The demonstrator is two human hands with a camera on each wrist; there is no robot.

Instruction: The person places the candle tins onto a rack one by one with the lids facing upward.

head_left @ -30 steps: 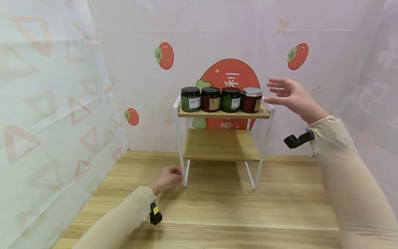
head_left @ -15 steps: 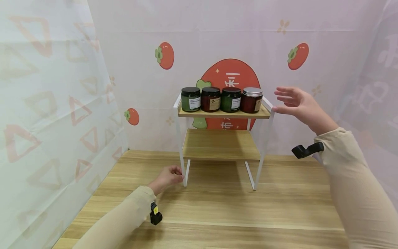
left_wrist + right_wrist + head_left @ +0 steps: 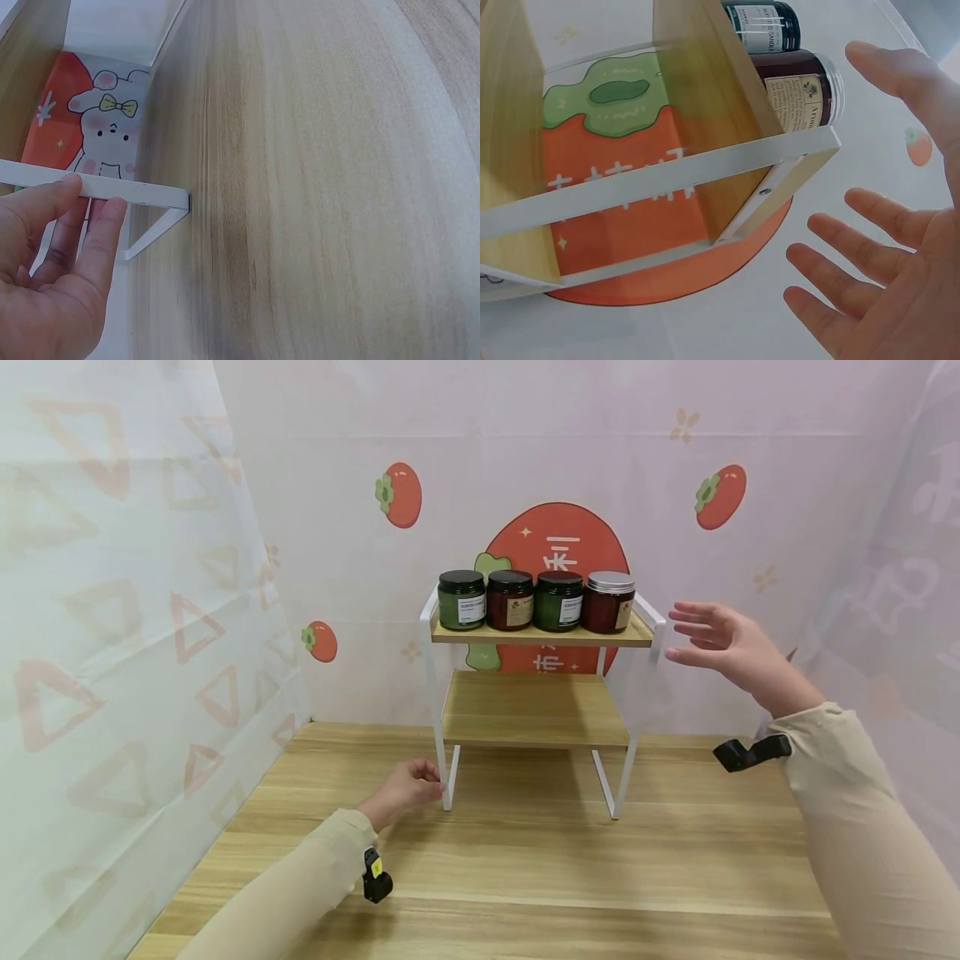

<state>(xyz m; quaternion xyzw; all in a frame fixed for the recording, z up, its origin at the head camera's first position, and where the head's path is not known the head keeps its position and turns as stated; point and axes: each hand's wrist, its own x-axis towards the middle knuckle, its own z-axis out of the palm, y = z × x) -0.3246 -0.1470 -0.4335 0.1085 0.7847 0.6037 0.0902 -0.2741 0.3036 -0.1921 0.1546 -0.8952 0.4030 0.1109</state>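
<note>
A two-tier shelf with wooden boards [image 3: 534,706] and a white metal frame stands on the table. Low on its left side, my left hand [image 3: 405,789] pinches the white front leg [image 3: 142,192] between thumb and fingers. My right hand [image 3: 731,647] hovers beside the top right corner, fingers spread and holding nothing; the right wrist view shows it apart from the frame. Along the top board stand a green candle jar [image 3: 461,602], a dark red jar [image 3: 510,602], another green jar [image 3: 558,602], all black-lidded, and a dark red jar [image 3: 608,603] with a silver lid.
The wooden table [image 3: 525,877] stretches in front of the shelf and to both sides. Behind it hangs a pale backdrop [image 3: 337,527] printed with red persimmons, and a white patterned sheet [image 3: 135,652] closes off the left.
My right hand has drawn away from the silver-lidded jar, moving right and down past the shelf's corner. The left hand has stayed at the leg; jars and shelf look unmoved.
</note>
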